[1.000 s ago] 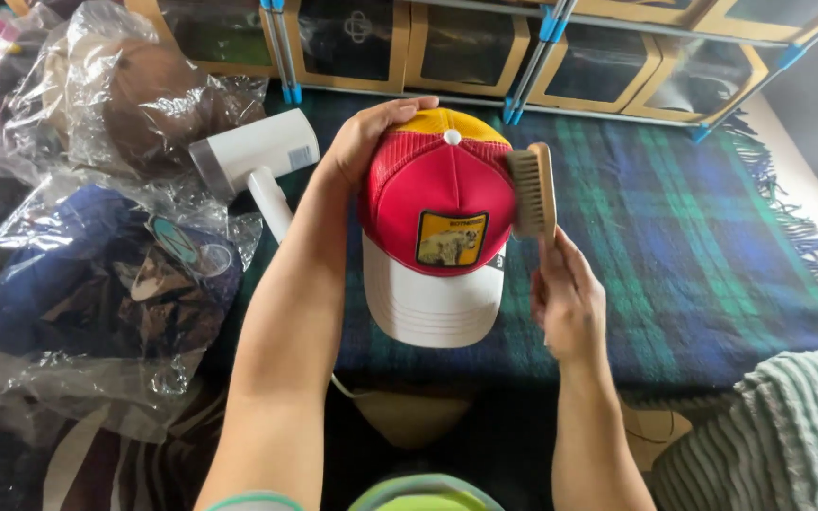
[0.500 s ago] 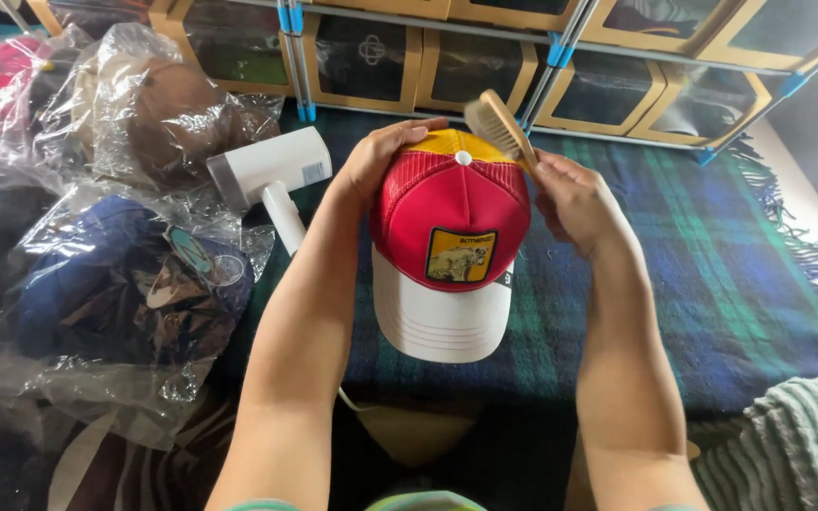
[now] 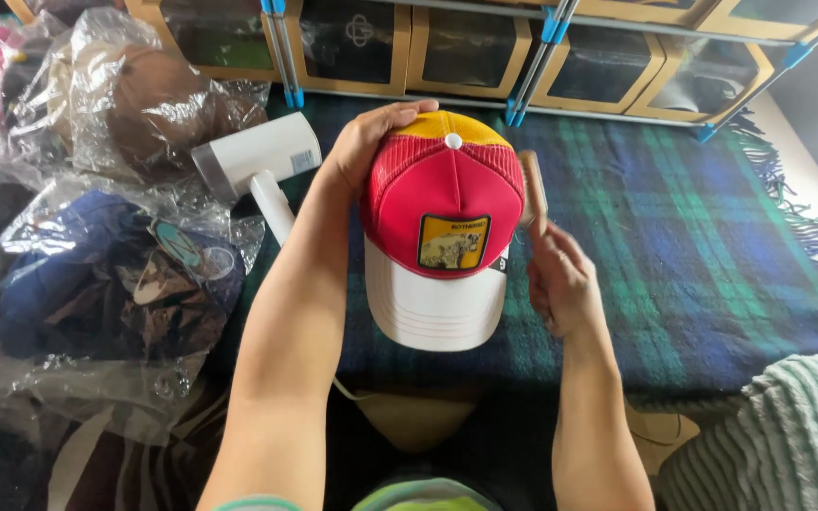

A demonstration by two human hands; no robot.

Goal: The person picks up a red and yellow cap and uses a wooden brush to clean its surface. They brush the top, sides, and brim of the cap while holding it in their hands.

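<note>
- Head view takes in the biggest thing first: a plaid blanket [image 3: 693,246] of dark green and blue wool, fringed along its right edge, spread flat as a soft bed for the work.
- Behind it stands a row of clear-fronted boxes [image 3: 352,43] with tan frames, joined by blue and grey posts.
- To my left lie crinkled clear plastic bags [image 3: 97,274], each wrapping a hat, likely to keep dust off; one holds a dark blue hat, another a brown one.
- A white handheld appliance [image 3: 257,161], smooth plastic with a barrel head and straight handle, lies on the blanket edge just beside my left forearm.
- A cap [image 3: 442,227] sits between my hands over the blanket: red mesh crown, yellow back panel, white brim toward me, a yellow patch on the front.
- My left hand [image 3: 371,142] cups the crown's top and left side, fingers curled over it, to steady it.
- My right hand [image 3: 560,284] is closed around a small wooden brush [image 3: 532,194], its head upright against the cap's right side, seemingly where the bristles meet the mesh.
</note>
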